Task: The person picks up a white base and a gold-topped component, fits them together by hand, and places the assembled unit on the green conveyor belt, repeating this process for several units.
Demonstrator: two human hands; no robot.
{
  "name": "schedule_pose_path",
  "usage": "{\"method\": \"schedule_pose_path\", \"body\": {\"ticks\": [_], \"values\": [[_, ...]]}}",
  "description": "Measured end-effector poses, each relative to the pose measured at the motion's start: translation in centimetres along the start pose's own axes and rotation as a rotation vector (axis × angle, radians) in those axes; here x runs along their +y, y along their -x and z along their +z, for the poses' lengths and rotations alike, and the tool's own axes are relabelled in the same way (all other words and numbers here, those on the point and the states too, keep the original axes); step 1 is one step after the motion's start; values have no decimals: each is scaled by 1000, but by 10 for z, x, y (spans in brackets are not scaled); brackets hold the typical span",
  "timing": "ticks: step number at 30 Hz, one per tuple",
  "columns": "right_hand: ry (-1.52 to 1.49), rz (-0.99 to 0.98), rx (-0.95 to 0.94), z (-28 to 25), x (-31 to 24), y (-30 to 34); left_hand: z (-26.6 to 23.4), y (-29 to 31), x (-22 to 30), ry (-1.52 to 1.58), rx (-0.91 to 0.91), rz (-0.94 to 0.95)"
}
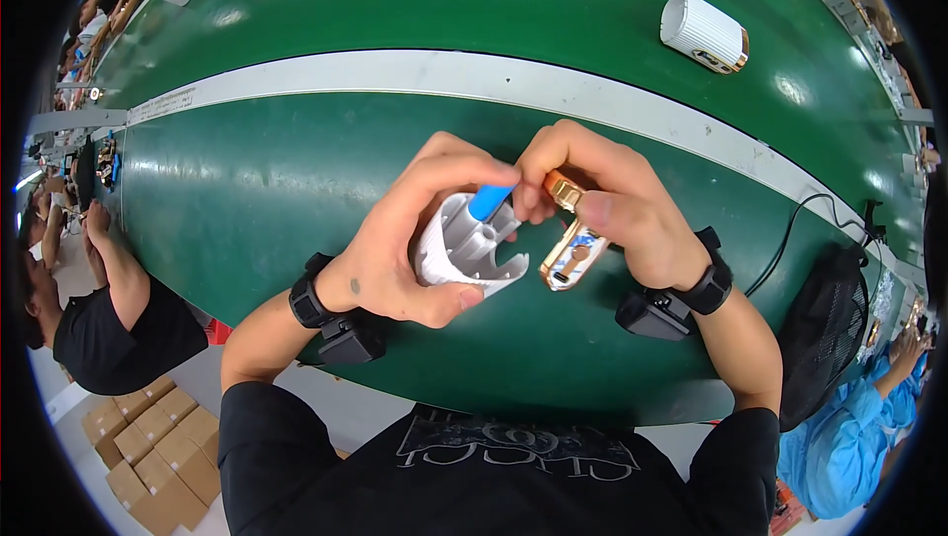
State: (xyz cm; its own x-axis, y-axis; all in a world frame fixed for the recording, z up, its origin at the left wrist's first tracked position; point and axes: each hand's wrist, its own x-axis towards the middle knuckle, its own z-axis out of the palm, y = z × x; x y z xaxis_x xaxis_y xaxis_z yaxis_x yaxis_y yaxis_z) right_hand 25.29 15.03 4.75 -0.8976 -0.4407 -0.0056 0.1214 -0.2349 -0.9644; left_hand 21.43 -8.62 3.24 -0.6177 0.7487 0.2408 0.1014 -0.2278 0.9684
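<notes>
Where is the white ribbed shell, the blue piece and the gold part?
white ribbed shell (456,251), head view, on its inner ribs.
blue piece (486,203), head view, on its middle.
gold part (570,257), head view, on its lower plate.

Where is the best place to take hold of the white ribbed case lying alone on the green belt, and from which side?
Probably grip the white ribbed case across its two long ribbed sides, coming down from above. It lies flat on the green belt with nothing beside it, and its gold-trimmed end looks narrower and smoother.
</notes>
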Motion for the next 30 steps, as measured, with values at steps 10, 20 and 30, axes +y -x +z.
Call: {"method": "schedule_pose_path", "body": {"ticks": [10, 20, 30], "values": [[158, 187, 12, -3, 2, 0, -5, 5, -4, -338, 102, 46], [104, 88, -171, -15, 8, 4, -16, 3, -2, -521, -5, 135], [-32, 183, -89, -20, 3, -1, -12, -2, 11, -551, -283, 35]]}}
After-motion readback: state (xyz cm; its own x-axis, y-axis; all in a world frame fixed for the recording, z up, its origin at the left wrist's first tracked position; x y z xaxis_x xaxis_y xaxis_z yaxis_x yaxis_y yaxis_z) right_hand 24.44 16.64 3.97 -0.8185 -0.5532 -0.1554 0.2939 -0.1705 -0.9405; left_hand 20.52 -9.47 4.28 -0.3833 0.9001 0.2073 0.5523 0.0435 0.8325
